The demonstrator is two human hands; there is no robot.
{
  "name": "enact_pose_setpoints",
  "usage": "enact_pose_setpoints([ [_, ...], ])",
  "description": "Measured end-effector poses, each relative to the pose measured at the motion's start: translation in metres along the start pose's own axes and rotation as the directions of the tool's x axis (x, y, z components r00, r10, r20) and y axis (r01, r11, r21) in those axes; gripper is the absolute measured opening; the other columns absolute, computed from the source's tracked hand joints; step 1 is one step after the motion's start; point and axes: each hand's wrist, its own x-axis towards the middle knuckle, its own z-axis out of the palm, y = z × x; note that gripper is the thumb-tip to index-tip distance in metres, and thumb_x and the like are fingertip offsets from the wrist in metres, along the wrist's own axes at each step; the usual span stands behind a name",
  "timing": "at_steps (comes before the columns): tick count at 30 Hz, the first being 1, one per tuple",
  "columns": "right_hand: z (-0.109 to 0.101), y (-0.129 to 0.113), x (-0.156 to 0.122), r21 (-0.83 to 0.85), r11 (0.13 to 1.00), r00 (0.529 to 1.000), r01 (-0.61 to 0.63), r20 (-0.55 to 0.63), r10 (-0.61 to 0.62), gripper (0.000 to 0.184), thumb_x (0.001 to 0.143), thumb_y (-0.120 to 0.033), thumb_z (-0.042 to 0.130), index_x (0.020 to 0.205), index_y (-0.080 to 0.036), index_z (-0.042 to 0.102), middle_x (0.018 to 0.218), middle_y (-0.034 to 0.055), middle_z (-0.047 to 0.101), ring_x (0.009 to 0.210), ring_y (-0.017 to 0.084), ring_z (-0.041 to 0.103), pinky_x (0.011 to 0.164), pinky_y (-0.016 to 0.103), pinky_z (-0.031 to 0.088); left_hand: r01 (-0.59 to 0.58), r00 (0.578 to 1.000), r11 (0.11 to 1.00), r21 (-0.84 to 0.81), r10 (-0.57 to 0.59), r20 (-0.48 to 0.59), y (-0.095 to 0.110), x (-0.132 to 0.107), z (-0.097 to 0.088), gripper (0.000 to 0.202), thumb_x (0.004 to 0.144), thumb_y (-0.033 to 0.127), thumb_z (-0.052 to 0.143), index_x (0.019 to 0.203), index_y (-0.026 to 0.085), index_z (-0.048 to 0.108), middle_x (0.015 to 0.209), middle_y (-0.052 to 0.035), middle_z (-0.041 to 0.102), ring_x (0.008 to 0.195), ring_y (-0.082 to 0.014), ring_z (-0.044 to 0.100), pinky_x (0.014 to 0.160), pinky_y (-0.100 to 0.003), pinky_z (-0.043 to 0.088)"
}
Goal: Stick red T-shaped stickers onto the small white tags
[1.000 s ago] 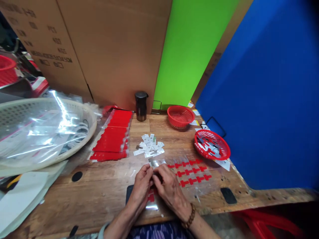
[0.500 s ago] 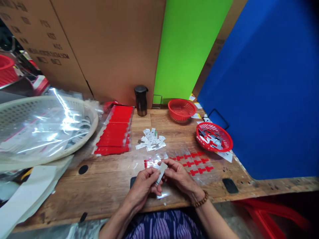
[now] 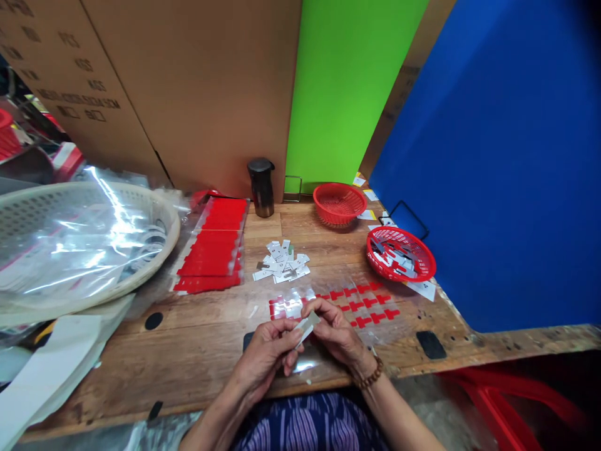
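Between my two hands is a small flat whitish-grey plate [image 3: 308, 327], tilted up toward the right. My left hand [image 3: 268, 352] pinches its lower left end between thumb and fingers. The fingers of my right hand [image 3: 339, 332] are closed at its upper right end. Beneath and beyond my hands lies a clear sheet with red T-shaped stickers [image 3: 370, 305], partly covered by the right hand. Past it sits a loose pile of similar small plates [image 3: 282, 262], some with dark marks or slots.
Stacked red sticker sheets [image 3: 211, 247] lie left of the pile. A black tumbler [image 3: 261, 188] stands behind. To the right are a red basket [image 3: 339, 203] and another red basket with plates [image 3: 429, 266]. A large white basket [image 3: 171, 228] holding plastic bags fills the left.
The plate in my hands has turned from nearly upright to a flatter slant toward the right. Both hands keep hold of it. The camera view has shifted slightly.
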Motion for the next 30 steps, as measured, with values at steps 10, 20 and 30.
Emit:
enact_pose_setpoints([
  [10,-0.051,-0.063,0.015,-0.844,0.536,0.843,0.005,-0.284,-0.456,0.028,0.079,-0.033,0.057,0.103,-0.02,0.059,0.092,0.0058,0.06,0.08,0.018,0.056,0.072,0.031,0.046,-0.046,0.986,0.998,0.053,0.054,-0.155,-0.01,0.013,-0.02,0.027,0.06,0.033,0.076,0.067,0.011,0.061,0.055,-0.0003,0.06,0.039,-0.0038,0.046,0.038,-0.015,0.037],
  [20,-0.137,-0.14,0.045,-0.907,-0.097,0.768,-0.41,-0.286,-0.573,0.033,0.073,-0.018,0.055,0.106,-0.012,0.057,0.092,0.0115,0.064,0.085,0.023,0.058,0.074,0.03,0.041,-0.021,0.979,0.999,0.025,0.025,-0.201,-0.018,0.014,-0.029,0.027,0.063,0.028,0.076,0.079,0.01,0.062,0.063,-0.0041,0.066,0.047,-0.0078,0.057,0.049,-0.017,0.051],
  [30,-0.127,-0.155,0.03,-0.778,-0.084,0.636,-0.623,-0.441,-0.633,0.04,0.076,-0.028,0.057,0.111,-0.008,0.055,0.096,0.0201,0.061,0.09,0.03,0.055,0.073,0.039,0.04,-0.096,0.94,0.993,-0.075,0.066,-0.335,-0.008,0.018,-0.041,0.019,0.068,0.009,0.07,0.085,0.009,0.062,0.073,-0.0087,0.069,0.056,-0.0123,0.066,0.055,-0.019,0.055],
])
